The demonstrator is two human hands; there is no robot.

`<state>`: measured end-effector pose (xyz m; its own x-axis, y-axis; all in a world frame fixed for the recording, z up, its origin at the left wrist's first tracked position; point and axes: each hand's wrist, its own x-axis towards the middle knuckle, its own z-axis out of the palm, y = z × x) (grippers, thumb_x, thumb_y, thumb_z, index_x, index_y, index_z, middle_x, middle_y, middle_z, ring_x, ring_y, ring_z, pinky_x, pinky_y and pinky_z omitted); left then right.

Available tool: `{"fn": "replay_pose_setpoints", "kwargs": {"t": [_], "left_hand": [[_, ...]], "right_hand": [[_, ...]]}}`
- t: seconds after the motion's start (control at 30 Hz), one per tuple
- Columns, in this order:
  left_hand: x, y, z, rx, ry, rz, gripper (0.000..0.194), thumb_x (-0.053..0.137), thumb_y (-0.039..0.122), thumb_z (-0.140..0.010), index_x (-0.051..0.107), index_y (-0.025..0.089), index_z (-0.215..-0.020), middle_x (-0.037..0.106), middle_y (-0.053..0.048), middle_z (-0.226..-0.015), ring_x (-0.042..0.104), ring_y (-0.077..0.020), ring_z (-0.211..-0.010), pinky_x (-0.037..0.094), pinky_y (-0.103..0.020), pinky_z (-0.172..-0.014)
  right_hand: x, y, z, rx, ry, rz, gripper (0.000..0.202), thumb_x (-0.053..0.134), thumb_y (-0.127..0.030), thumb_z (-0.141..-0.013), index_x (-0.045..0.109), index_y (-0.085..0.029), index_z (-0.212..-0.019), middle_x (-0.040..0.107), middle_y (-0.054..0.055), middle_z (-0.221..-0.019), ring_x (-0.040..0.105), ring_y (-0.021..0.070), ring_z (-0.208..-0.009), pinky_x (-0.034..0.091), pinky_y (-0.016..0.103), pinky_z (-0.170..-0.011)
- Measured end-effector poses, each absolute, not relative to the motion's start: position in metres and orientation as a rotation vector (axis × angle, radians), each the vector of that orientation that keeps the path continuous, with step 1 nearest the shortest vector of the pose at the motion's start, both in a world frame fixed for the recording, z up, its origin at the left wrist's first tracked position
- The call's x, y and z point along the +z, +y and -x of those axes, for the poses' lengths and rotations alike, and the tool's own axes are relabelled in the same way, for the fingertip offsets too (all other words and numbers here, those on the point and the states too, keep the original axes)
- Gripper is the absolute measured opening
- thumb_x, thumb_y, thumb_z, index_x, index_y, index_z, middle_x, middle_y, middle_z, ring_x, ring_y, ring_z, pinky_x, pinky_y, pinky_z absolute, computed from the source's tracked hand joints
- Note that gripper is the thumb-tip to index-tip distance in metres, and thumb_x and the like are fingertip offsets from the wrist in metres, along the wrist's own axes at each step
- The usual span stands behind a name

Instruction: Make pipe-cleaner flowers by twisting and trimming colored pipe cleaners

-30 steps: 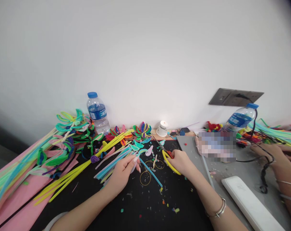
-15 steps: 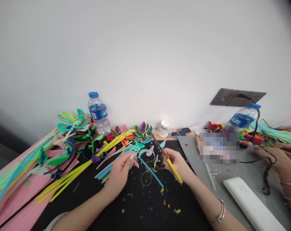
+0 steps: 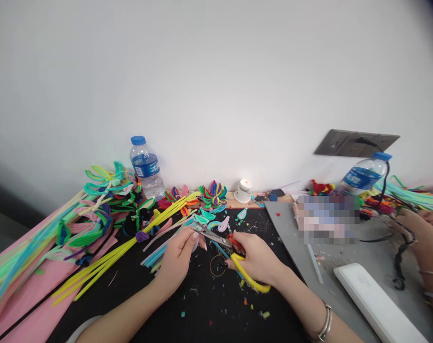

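Note:
My right hand (image 3: 257,257) grips a pair of scissors (image 3: 216,237) with yellow and red handles. The blades point left, their tips right at the fingertips of my left hand (image 3: 179,252). Between thumb and fingers, my left hand pinches a small pale lilac pipe-cleaner piece (image 3: 196,244), mostly hidden. A blue pipe cleaner runs partly beneath the scissors. Just beyond the hands lie a lilac loop (image 3: 223,224), a teal loop (image 3: 242,214) and more teal petal shapes (image 3: 204,216).
Yellow pipe cleaners (image 3: 130,245) and finished-looking pipe-cleaner flowers (image 3: 105,181) crowd the left. Water bottles (image 3: 147,166) stand by the wall, near a white cup (image 3: 243,190). Clippings dot the black mat (image 3: 188,295). At right are a white case (image 3: 377,300) and another person's hand (image 3: 409,228).
My right hand has turned the scissors from pointing up and away to pointing left, bringing the blades to my left fingertips. My left hand stays nearly still.

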<state>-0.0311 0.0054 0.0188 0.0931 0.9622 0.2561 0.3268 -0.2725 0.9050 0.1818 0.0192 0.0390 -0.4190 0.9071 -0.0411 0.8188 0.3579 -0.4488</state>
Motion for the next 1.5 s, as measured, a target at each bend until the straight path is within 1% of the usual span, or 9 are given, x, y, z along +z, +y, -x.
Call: {"fn": "replay_pose_setpoints", "kwargs": {"t": [0.53,0.73,0.97,1.07,1.17,1.27,1.4,1.47,1.5], "left_hand": [[0.019,0.006,0.03,1.149,1.196,-1.668,0.035,0.034,0.029,-0.093,0.056,0.018,-0.068,0.057,-0.001,-0.072,0.053,-0.0169,-0.074,0.037,-0.026,-0.074],[0.014,0.011,0.034,1.108,1.095,-1.57,0.036,0.04,0.033,-0.092,0.058,0.017,-0.065,0.059,-0.001,-0.071,0.052,-0.0164,-0.073,0.035,-0.025,-0.074],[0.008,0.02,0.041,0.862,0.701,-1.083,0.032,0.056,0.043,-0.083,0.06,0.015,-0.067,0.057,0.0,-0.06,0.043,-0.0109,-0.051,0.031,-0.024,-0.057],[0.011,0.017,0.043,0.765,0.532,-0.98,0.036,0.063,0.043,-0.078,0.058,0.014,-0.057,0.052,0.0,-0.051,0.039,-0.0099,-0.049,0.03,-0.024,-0.056],[0.012,0.014,0.042,0.744,0.448,-0.91,0.038,0.067,0.042,-0.075,0.054,0.015,-0.051,0.041,0.003,-0.039,0.04,-0.0121,-0.053,0.033,-0.025,-0.06],[0.013,0.016,0.039,0.829,0.529,-0.935,0.038,0.061,0.042,-0.08,0.052,0.016,-0.054,0.045,0.002,-0.046,0.044,-0.0129,-0.057,0.034,-0.024,-0.059],[0.015,0.021,0.035,1.043,0.878,-1.242,0.023,0.055,0.038,-0.085,0.056,0.017,-0.074,0.057,0.001,-0.065,0.05,-0.0113,-0.058,0.039,-0.023,-0.06],[0.013,0.022,0.035,1.129,1.037,-1.426,0.018,0.06,0.034,-0.081,0.056,0.018,-0.089,0.062,-0.001,-0.081,0.058,-0.0147,-0.071,0.045,-0.026,-0.068],[0.012,0.022,0.036,1.171,1.111,-1.518,0.022,0.062,0.032,-0.079,0.055,0.019,-0.096,0.063,-0.002,-0.09,0.06,-0.0171,-0.08,0.046,-0.027,-0.073]], "right_hand": [[0.036,0.021,-0.184,0.614,-2.363,1.542,0.043,0.07,-0.041,-0.064,0.034,-0.019,-0.058,0.039,-0.006,-0.057,0.029,0.0079,-0.053,0.02,0.021,-0.049],[0.037,0.024,-0.189,0.643,-2.371,1.507,0.044,0.07,-0.039,-0.063,0.032,-0.018,-0.057,0.034,-0.008,-0.055,0.026,0.0077,-0.054,0.018,0.021,-0.049],[0.04,0.03,-0.198,0.791,-2.422,1.384,0.045,0.072,-0.033,-0.062,0.031,-0.017,-0.055,0.027,-0.009,-0.055,0.022,0.0073,-0.055,0.017,0.021,-0.048],[0.044,0.029,-0.2,0.852,-2.446,1.267,0.05,0.076,-0.035,-0.059,0.029,-0.017,-0.055,0.024,-0.009,-0.055,0.019,0.0072,-0.055,0.016,0.021,-0.047],[0.044,0.029,-0.199,0.886,-2.447,1.206,0.053,0.078,-0.038,-0.056,0.029,-0.017,-0.054,0.023,-0.009,-0.055,0.019,0.0072,-0.055,0.016,0.02,-0.047],[0.041,0.03,-0.198,0.873,-2.397,1.308,0.049,0.074,-0.036,-0.06,0.03,-0.017,-0.055,0.025,-0.009,-0.055,0.02,0.0073,-0.056,0.017,0.02,-0.047],[0.038,0.028,-0.194,0.879,-2.293,1.479,0.042,0.067,-0.037,-0.066,0.031,-0.017,-0.056,0.025,-0.008,-0.057,0.021,0.0078,-0.056,0.018,0.02,-0.048],[0.038,0.024,-0.189,0.917,-2.248,1.525,0.041,0.064,-0.039,-0.068,0.032,-0.017,-0.055,0.024,-0.007,-0.057,0.022,0.0079,-0.056,0.018,0.02,-0.047],[0.038,0.021,-0.187,0.938,-2.229,1.541,0.04,0.063,-0.04,-0.069,0.033,-0.017,-0.055,0.024,-0.007,-0.057,0.022,0.008,-0.056,0.019,0.02,-0.047]]}}
